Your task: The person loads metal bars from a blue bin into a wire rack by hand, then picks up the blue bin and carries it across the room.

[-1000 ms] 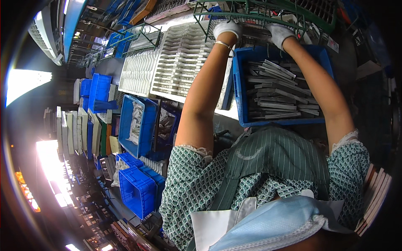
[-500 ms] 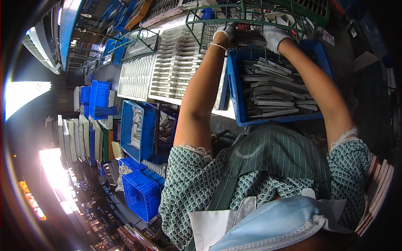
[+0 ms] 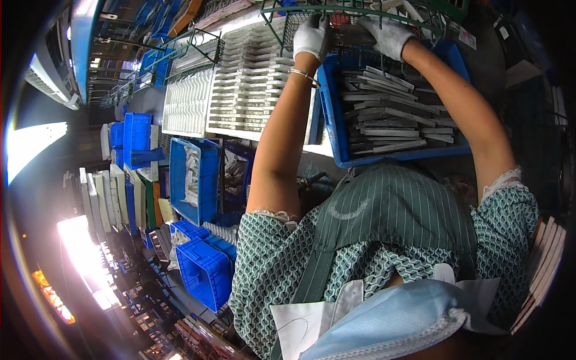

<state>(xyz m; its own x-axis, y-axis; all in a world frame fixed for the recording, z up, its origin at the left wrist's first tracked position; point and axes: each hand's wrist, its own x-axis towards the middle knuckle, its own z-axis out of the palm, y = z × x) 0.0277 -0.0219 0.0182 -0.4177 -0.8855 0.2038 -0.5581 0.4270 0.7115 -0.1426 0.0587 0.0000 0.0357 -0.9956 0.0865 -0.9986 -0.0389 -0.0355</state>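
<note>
Both my hands wear white gloves and are at a green wire rack (image 3: 360, 11) at the top of the view. My left hand (image 3: 311, 39) is at the rack's near left part, its fingers pointing away and bent, their tips dark. My right hand (image 3: 389, 39) reaches in from the right, with its fingers curled toward the left hand. A dark grey flat shape (image 3: 351, 39) lies between the hands; its kind is unclear, and the fingers partly hide it. Just nearer than the hands, a blue crate (image 3: 333, 135) holds many flat grey metal-looking strips (image 3: 393, 114).
White ribbed trays (image 3: 246, 90) stand left of my left arm, with a dark wire basket (image 3: 201, 54) beyond. Further left are blue bins (image 3: 204, 273), a blue crate of pale pieces (image 3: 210, 186) and upright boards (image 3: 99, 198). Stacked boards (image 3: 543, 264) stand at the right.
My left hand has drawn a little nearer and its glove shows more fully. The right hand is slightly higher in view. The whole scene has shifted a little up and left.
</note>
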